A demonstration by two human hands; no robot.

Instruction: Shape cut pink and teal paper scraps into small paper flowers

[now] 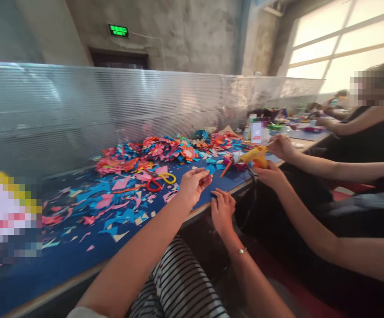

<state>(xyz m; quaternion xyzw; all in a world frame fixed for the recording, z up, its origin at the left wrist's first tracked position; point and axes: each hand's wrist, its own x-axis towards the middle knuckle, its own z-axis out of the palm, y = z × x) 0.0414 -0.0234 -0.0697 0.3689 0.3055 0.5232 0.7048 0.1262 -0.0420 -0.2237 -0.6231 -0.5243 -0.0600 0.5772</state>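
My left hand [194, 185] is raised over the front part of the blue table [79, 260], thumb and fingers pinched on a small blue paper piece [211, 169]. Lower and to its right, my right hand [223, 211] rests at the table edge, fingers loosely bent and holding nothing that I can see. Scissors [168, 178] with red and yellow handles lie among pink and blue paper scraps [121, 183] left of my left hand. Behind them is a heap of pink, orange and blue paper flowers [159, 148].
At right, a co-worker's hands [273, 172] hold a yellow glue gun [254, 154] near the table edge. Another person [370, 119] sits farther along. A translucent ribbed panel [178, 99] stands along the back. A blurred yellow-edged object [9, 212] is at far left.
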